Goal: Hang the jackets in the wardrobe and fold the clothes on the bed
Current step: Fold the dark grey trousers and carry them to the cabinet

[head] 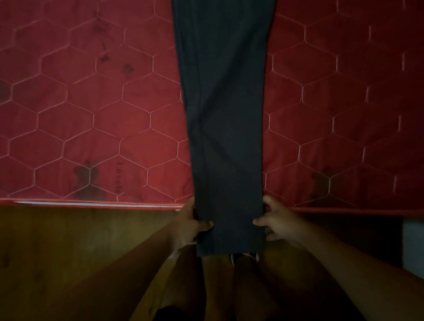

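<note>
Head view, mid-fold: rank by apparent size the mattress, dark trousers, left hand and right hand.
1. mattress
2. dark trousers
3. left hand and right hand: they look alike, each gripping a trouser edge, so unranked.

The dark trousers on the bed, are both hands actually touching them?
Touching. The head view shows the left hand pinching one edge of the trousers and the right hand pinching the other, near the end hanging past the mattress.

Dim, murky light; soft wide-angle edges
</note>
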The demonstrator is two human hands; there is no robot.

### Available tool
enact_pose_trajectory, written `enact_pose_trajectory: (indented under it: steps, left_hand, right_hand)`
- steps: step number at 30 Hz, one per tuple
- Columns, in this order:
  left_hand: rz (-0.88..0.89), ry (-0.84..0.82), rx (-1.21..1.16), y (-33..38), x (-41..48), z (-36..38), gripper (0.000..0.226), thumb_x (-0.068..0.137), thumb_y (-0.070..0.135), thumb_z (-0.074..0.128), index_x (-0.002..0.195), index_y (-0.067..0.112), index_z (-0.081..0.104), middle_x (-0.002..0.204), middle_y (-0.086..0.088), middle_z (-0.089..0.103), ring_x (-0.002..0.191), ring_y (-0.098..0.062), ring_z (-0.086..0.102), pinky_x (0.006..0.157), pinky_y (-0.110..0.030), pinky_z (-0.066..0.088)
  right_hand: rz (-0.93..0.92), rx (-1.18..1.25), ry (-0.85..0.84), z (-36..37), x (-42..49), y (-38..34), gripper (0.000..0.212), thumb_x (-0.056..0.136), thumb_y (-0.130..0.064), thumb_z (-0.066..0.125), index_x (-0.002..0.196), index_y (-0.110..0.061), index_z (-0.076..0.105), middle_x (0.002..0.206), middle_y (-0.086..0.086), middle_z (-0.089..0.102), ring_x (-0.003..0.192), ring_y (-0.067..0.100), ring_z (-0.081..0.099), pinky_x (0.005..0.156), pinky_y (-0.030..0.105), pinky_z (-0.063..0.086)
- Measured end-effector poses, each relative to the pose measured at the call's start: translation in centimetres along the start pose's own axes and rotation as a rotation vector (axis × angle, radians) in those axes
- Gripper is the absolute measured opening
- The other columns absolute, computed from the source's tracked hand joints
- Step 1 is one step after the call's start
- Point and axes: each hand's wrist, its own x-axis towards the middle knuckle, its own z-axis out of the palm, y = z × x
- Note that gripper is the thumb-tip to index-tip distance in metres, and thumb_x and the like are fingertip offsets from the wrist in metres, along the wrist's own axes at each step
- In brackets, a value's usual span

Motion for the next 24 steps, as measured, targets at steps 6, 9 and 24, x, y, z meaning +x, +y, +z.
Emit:
enact_pose_trajectory:
  steps: [6,9,24]
  left_hand:
    - [0.18,0.128,-0.197,5.0,-4.2,0.7,0.062,0.087,-0.005,0.07,0.133,0.031,0.052,0.122,-0.02,0.068,0.103,-0.029,0.071,0.083,-0.044,0.061]
    - [0.25,0.131,-0.132,13.8,-6.2,-0.3,0.025,0.095,0.003,0.06,0.12,0.009,0.064,0.117,-0.018,0.07,0.084,-0.016,0.07,0.067,-0.028,0.06]
    - [0.37,0.397,-0.009,23.3,3.4,-5.3,0.039,0.099,0.025,0.062,0.135,0.021,0.049,0.127,0.0,0.061,0.101,-0.016,0.064,0.084,-0.026,0.052]
  right_hand:
    - [-0.125,0.204,0.18,-0.2,-5.6,-4.8,0.056,0.091,0.002,0.06,0.119,-0.047,0.057,0.11,0.011,0.069,0.099,0.03,0.069,0.068,0.048,0.062]
    - [-0.221,0.273,0.157,-2.0,-9.0,-13.0,0.024,0.098,-0.002,0.053,0.103,-0.016,0.072,0.112,0.013,0.067,0.093,0.029,0.067,0.055,0.041,0.061]
    - [-0.329,-0.094,0.335,-6.3,0.1,-23.2,0.055,0.097,-0.03,0.067,0.147,-0.017,0.046,0.147,0.006,0.052,0.125,0.022,0.056,0.1,0.034,0.046]
